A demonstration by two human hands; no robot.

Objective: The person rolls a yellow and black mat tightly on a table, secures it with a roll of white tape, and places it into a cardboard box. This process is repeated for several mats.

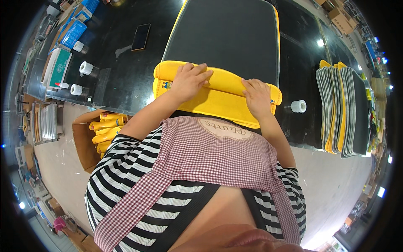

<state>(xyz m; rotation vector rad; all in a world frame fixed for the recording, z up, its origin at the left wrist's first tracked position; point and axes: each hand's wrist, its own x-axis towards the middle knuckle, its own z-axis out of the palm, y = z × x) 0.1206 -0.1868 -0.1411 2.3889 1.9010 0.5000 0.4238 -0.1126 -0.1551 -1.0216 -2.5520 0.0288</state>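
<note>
A long mat (222, 31) lies on the black table with its dark grey side up and yellow edges showing. Its near end is turned back into a yellow fold or loose roll (218, 96), with small coloured prints near both ends. On the left part of this fold rests my left hand (189, 82), fingers spread over the top. Toward the right end, my right hand (257, 95) lies with its fingers stretched along the yellow surface. Both hands press on the mat; their undersides are hidden.
Right of the mat stand a white roll (298, 106) and a stack of grey and yellow mats (342, 109). At left are a phone (141, 37), several white rolls (86, 68) and a green-white box (58, 68). A cardboard box (84, 140) below holds yellow rolled items (107, 135).
</note>
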